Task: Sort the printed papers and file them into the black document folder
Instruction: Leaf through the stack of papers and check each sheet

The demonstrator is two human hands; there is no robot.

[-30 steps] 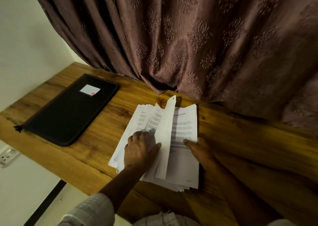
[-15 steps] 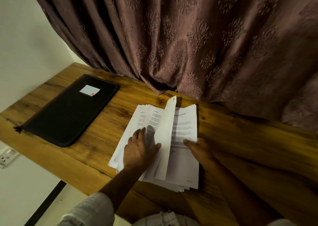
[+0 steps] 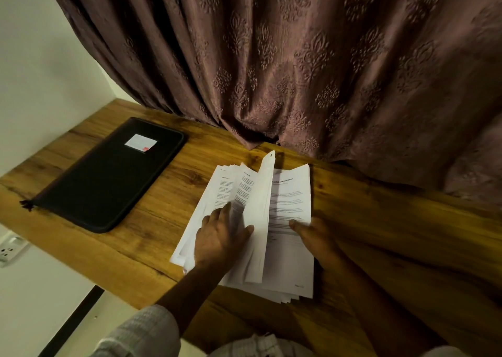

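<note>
Curtain [image 3: 298, 58] is hanging behind, its hem touching the back edge of the desk [image 3: 394, 234]. Folder [image 3: 108, 177] is lying flat and closed at the desk's far left, well apart from the papers [image 3: 288, 261]. Those are sitting mid-desk, near the front edge, splitting into a fanned left part and a flatter right part. One sheet [image 3: 260, 221] is standing on edge between them. Left hand [image 3: 217, 240] is pressing flat on the fan, fingers spread, thumb leaning on the standing sheet. Right hand [image 3: 315, 237] is laying its thumb on the right top page; its fingers are hidden, so can't tell if it's pinching. Label [image 3: 141, 141] on the folder is facing up. Judging it as sorting in progress, filing not started. Doing it well means turning one sheet at a time, checking each heading before dropping it, pinning both parts so nothing is sliding, and squaring the edges before reaching for the folder.
</note>
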